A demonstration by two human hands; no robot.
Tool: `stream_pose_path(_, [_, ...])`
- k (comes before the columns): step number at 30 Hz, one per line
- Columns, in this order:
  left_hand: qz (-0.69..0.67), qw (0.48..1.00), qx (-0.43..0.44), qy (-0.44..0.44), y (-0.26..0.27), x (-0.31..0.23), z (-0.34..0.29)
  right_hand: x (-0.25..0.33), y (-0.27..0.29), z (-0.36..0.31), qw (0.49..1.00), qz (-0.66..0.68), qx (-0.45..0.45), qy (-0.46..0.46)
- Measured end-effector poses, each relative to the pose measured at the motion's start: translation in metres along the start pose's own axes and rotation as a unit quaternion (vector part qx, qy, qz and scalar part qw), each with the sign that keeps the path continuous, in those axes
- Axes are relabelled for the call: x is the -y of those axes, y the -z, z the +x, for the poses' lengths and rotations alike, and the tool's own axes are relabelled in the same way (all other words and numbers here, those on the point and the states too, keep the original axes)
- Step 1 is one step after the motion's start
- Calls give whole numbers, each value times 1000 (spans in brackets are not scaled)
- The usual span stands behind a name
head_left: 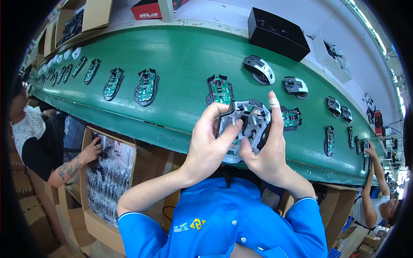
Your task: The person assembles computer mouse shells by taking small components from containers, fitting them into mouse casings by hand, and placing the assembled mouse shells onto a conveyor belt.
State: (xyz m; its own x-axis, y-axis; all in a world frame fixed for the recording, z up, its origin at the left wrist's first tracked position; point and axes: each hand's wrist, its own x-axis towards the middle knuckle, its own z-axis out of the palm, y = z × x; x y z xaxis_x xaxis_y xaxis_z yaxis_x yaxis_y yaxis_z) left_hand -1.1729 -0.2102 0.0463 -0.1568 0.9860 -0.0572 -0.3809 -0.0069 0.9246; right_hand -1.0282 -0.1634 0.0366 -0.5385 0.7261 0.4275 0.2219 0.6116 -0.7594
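Hands meet over the near edge of the green conveyor belt, both clasped on one grey mouse shell turned inside out so its ribs and posts show. The left hand grips the shell's left side, its fingers curled over the top rim and the thumb pressed against the inner face. The right hand holds the shell's right side; its forefinger, wrapped in a strip of tape, stands straight up along the edge, and the thumb pushes into the shell's hollow. The shell is lifted clear of the belt.

Just behind the shell on the belt lies a green circuit board in a black base, and another such base sits to the shell's right. Farther back from the shell rest a white and black assembled mouse and a black box. To the shell's left, a row of more boards in bases runs along the belt. Below and left of the shell, another person's hand reaches into a cardboard carton of bagged parts.
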Motion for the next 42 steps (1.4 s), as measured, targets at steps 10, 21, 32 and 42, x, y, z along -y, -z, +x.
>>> stream_pose_path(10, [133, 989, 3, -72, 8, 15, -5, 3, 5, 4, 999, 38, -8, -15])
stream_pose_path(21, [284, 937, 35, -199, 9, 4, -11, 2, 2, 3, 995, 82, -61, 6])
stream_pose_path(32, [294, 931, 19, -217, 9, 7, -17, 2, -6, -5, 995, 40, -84, 19])
stream_pose_path(42, [300, 928, 25, -220, 12, 7, -13, -4, -9, -9, 994, 78, -81, -8])
